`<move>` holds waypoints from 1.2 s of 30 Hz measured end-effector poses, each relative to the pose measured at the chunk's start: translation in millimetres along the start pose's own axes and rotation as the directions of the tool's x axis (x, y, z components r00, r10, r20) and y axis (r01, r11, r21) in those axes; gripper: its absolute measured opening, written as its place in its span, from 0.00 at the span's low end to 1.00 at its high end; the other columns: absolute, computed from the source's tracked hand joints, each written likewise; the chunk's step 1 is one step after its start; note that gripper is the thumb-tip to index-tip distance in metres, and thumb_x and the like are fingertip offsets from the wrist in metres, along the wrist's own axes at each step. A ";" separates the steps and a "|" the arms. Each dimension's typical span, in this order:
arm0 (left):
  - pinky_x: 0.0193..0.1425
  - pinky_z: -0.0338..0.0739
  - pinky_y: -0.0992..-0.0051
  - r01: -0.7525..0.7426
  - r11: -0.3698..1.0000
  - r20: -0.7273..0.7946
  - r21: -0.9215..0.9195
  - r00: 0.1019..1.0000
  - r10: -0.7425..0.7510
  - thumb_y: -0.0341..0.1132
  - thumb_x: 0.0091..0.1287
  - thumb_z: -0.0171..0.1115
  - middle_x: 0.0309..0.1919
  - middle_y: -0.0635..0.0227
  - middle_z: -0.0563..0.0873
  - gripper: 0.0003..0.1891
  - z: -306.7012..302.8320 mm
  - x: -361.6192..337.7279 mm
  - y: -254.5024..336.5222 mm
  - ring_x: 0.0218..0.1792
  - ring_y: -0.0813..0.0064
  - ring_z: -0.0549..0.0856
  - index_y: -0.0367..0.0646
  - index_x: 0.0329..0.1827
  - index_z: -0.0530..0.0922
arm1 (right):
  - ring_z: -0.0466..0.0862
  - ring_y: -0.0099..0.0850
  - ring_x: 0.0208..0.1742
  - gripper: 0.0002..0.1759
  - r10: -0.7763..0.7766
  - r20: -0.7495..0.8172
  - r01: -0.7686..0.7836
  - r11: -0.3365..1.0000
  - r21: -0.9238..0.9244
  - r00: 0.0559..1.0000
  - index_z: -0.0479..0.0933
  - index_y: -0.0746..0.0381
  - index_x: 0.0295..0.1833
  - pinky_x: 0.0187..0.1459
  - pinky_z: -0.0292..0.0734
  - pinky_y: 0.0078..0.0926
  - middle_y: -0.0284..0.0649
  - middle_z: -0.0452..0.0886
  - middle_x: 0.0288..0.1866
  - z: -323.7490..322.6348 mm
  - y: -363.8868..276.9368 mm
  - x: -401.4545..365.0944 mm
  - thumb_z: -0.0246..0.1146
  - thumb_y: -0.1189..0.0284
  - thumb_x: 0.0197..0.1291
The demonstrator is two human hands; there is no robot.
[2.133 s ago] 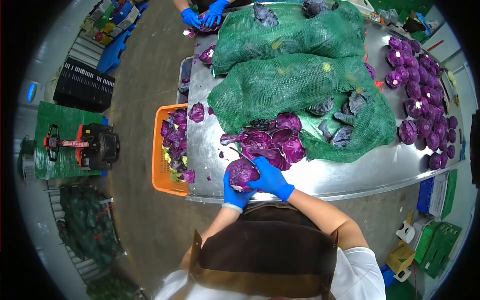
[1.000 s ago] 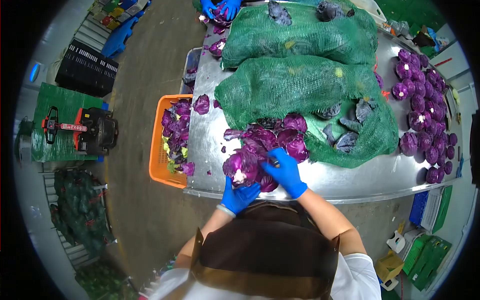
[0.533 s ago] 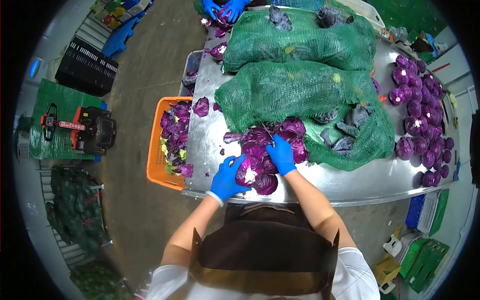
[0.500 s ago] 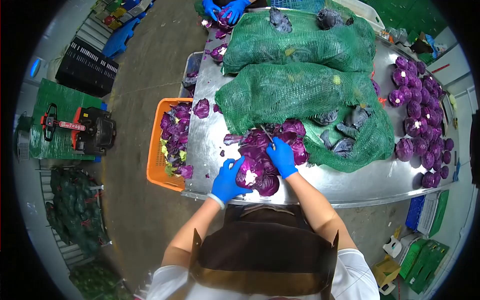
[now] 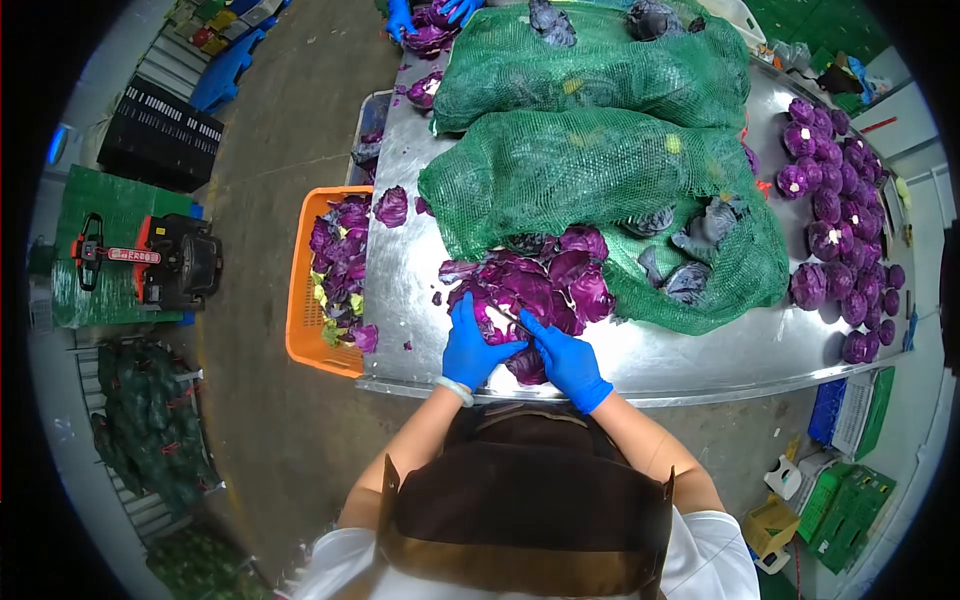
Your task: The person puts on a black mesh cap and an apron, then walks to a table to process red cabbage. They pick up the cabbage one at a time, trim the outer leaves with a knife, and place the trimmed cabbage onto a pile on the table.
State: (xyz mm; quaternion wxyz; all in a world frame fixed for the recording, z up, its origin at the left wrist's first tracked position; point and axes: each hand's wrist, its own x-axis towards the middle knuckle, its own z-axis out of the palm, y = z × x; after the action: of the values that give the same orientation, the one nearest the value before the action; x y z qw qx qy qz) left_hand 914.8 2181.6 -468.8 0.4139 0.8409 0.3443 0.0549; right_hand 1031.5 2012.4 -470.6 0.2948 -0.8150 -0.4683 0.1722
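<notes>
My left hand (image 5: pixel 471 349), in a blue glove, is closed around the near side of a red cabbage (image 5: pixel 490 309) whose pale cut stem end faces up. In my right hand (image 5: pixel 566 362), also gloved in blue, is a knife (image 5: pixel 513 319), its blade lying against the cabbage by the pale stem end. Loose purple cabbage leaves (image 5: pixel 573 290) are heaped just beyond and to the right of both hands, on the metal table (image 5: pixel 690 365). Much of the knife's handle is hidden by my fingers.
Green mesh sacks (image 5: pixel 570 165) of cabbages lie across the table's middle. Many trimmed cabbages (image 5: pixel 828 240) are gathered at the right. An orange crate (image 5: pixel 300 330) of leaves stands off the left edge. A co-worker's gloved hands (image 5: pixel 400 18) handle cabbage at the far left corner.
My right hand has drawn back toward me, bringing the knife from the leaf pile onto the cabbage. My left hand has shifted slightly right and away from me, with the cabbage.
</notes>
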 end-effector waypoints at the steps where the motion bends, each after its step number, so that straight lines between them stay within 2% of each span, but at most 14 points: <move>1: 0.70 0.72 0.55 -0.002 1.000 0.008 -0.004 1.000 0.002 0.57 0.43 0.84 0.71 0.38 0.64 0.67 0.1 2.0 0.0 0.67 0.42 0.73 0.29 0.78 0.50 | 0.82 0.41 0.29 0.36 0.000 0.024 0.001 1.000 -0.015 1.000 0.61 0.43 0.80 0.28 0.77 0.41 0.42 0.77 0.32 -1.4 0.0 3.3 0.58 0.70 0.67; 9: 0.70 0.71 0.54 0.033 0.999 0.038 0.003 0.999 -0.033 0.58 0.44 0.83 0.72 0.37 0.62 0.68 3.5 7.0 -4.7 0.68 0.40 0.71 0.28 0.78 0.48 | 0.82 0.40 0.28 0.38 -0.071 0.029 0.077 0.956 -0.283 0.997 0.64 0.42 0.77 0.27 0.77 0.43 0.43 0.76 0.34 11.4 8.2 30.9 0.59 0.74 0.60; 12: 0.71 0.70 0.52 0.042 0.999 0.023 0.031 0.999 -0.043 0.58 0.44 0.83 0.73 0.36 0.61 0.67 8.8 3.6 0.4 0.70 0.40 0.68 0.29 0.78 0.49 | 0.85 0.43 0.32 0.32 0.066 0.024 -0.058 0.968 -0.244 0.998 0.67 0.44 0.75 0.29 0.79 0.45 0.46 0.81 0.38 20.2 5.2 45.8 0.57 0.72 0.64; 13: 0.71 0.69 0.52 0.013 0.996 0.005 0.083 1.000 -0.014 0.58 0.45 0.83 0.73 0.36 0.61 0.67 12.5 -1.7 1.8 0.70 0.40 0.68 0.30 0.78 0.49 | 0.86 0.48 0.38 0.24 0.182 -0.123 -0.178 0.983 0.037 0.976 0.72 0.47 0.71 0.33 0.80 0.47 0.50 0.85 0.45 12.7 4.2 58.2 0.54 0.69 0.70; 15: 0.74 0.66 0.53 -0.013 0.992 -0.041 0.127 0.999 0.018 0.56 0.44 0.84 0.75 0.38 0.59 0.67 17.9 -15.1 4.9 0.73 0.43 0.64 0.31 0.78 0.49 | 0.86 0.52 0.42 0.20 0.240 -0.067 -0.233 0.967 0.104 0.968 0.75 0.52 0.66 0.38 0.80 0.50 0.51 0.85 0.47 23.2 26.7 69.9 0.53 0.62 0.73; 18: 0.77 0.63 0.56 -0.094 0.986 0.001 -0.137 0.995 0.095 0.53 0.43 0.85 0.76 0.40 0.58 0.67 10.7 -23.6 -36.1 0.76 0.46 0.63 0.32 0.79 0.49 | 0.86 0.53 0.41 0.26 0.190 -0.016 -0.183 0.964 0.191 0.982 0.77 0.55 0.62 0.41 0.80 0.50 0.52 0.85 0.47 27.1 17.2 62.2 0.61 0.50 0.66; 19: 0.78 0.60 0.57 -0.099 0.981 0.022 -0.168 0.994 0.104 0.50 0.41 0.87 0.76 0.42 0.59 0.68 7.2 -33.4 -52.0 0.77 0.49 0.62 0.32 0.79 0.50 | 0.85 0.55 0.39 0.27 0.209 0.021 -0.209 0.951 0.230 0.978 0.81 0.58 0.54 0.41 0.79 0.51 0.54 0.85 0.42 31.2 14.8 60.3 0.66 0.48 0.60; 22: 0.77 0.63 0.59 0.026 0.992 0.161 -0.125 0.987 -0.006 0.40 0.53 0.80 0.71 0.48 0.69 0.49 1.4 -51.8 -95.0 0.72 0.49 0.69 0.36 0.76 0.61 | 0.85 0.54 0.38 0.20 0.402 -0.055 -0.372 0.884 0.285 0.914 0.84 0.59 0.42 0.39 0.78 0.50 0.55 0.85 0.36 49.1 38.2 72.8 0.66 0.53 0.60; 24: 0.74 0.67 0.59 -0.185 0.976 0.103 0.113 0.979 0.173 0.33 0.58 0.74 0.67 0.51 0.74 0.39 7.3 -64.5 -102.5 0.69 0.50 0.73 0.39 0.73 0.67 | 0.84 0.52 0.35 0.17 0.337 -0.109 -0.307 0.924 0.226 0.935 0.83 0.60 0.31 0.36 0.77 0.50 0.54 0.83 0.30 47.2 47.8 82.3 0.67 0.56 0.58; 25: 0.69 0.70 0.62 -0.141 0.980 0.019 -0.141 0.989 0.145 0.27 0.57 0.68 0.63 0.54 0.76 0.34 2.8 -64.5 -75.5 0.64 0.54 0.76 0.38 0.70 0.69 | 0.84 0.52 0.34 0.16 0.289 -0.098 -0.270 0.948 0.168 0.952 0.82 0.60 0.30 0.36 0.76 0.50 0.53 0.83 0.30 40.5 46.5 82.0 0.67 0.57 0.58; 28: 0.67 0.71 0.65 0.123 0.856 -0.155 -0.502 0.961 -0.228 0.24 0.55 0.63 0.60 0.57 0.76 0.33 -6.3 -43.4 -49.9 0.62 0.60 0.76 0.38 0.69 0.70 | 0.82 0.53 0.32 0.15 0.204 -0.131 -0.188 0.975 0.121 0.970 0.79 0.58 0.30 0.33 0.75 0.50 0.50 0.81 0.30 37.8 22.8 58.0 0.68 0.58 0.58; 29: 0.66 0.70 0.66 -0.051 0.940 -0.313 -0.338 0.948 -0.061 0.22 0.54 0.59 0.59 0.59 0.76 0.32 -12.0 -27.4 -40.9 0.61 0.62 0.76 0.38 0.68 0.71 | 0.82 0.53 0.31 0.15 0.207 -0.155 -0.188 0.974 0.127 0.966 0.79 0.58 0.31 0.32 0.74 0.50 0.50 0.81 0.30 39.2 12.1 52.7 0.68 0.58 0.58; 32: 0.68 0.70 0.61 -0.215 0.972 -0.253 -0.097 0.949 0.185 0.31 0.56 0.68 0.63 0.53 0.74 0.31 1.5 16.5 -36.8 0.63 0.53 0.75 0.37 0.65 0.71 | 0.82 0.54 0.32 0.15 0.178 -0.238 -0.134 0.972 0.191 0.955 0.77 0.58 0.32 0.31 0.74 0.49 0.50 0.80 0.29 50.1 4.0 47.6 0.69 0.58 0.58; 36: 0.68 0.71 0.53 -0.099 0.984 -0.236 0.147 0.963 0.132 0.45 0.52 0.77 0.71 0.44 0.68 0.45 22.5 27.2 0.7 0.64 0.43 0.74 0.37 0.72 0.67 | 0.82 0.55 0.34 0.16 0.344 -0.176 -0.295 0.921 0.255 0.922 0.79 0.62 0.33 0.33 0.74 0.48 0.54 0.81 0.30 44.7 25.9 62.5 0.69 0.59 0.57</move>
State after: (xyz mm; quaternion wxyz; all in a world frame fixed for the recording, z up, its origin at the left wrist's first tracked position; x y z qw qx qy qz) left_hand 944.3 2183.5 -488.2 0.3072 0.8722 0.3457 0.1592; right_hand 1055.1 2070.7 -521.8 0.4016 -0.8562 -0.2708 0.1797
